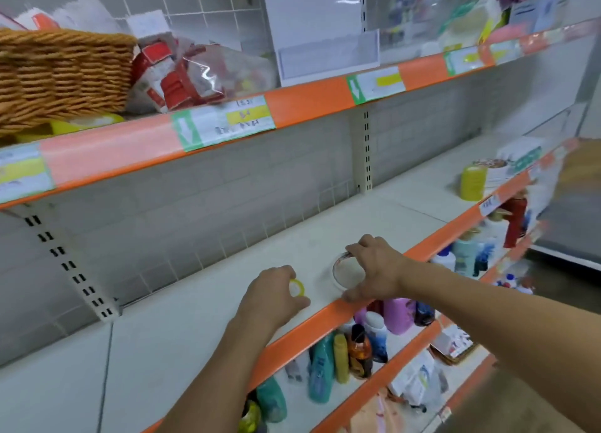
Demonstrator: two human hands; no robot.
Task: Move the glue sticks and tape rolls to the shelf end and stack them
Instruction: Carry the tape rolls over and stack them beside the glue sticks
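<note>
Fingers (357, 247) gripping clear tape roll (344, 275), wicker basket (61, 74) above

Two bare forearms in view, no sleeves visible up to the frame edge. Left hand (274, 294) and right hand (374, 270): no gloves, no rings, no watch or wristband visible. Nails short, as far as the blur allows. Nothing else of the person's body or clothing can be made out.

a shop: orange-edged shelves (309, 99) with price labels (224, 120), stocked with bottles (338, 358) and packets (175, 74).
</note>
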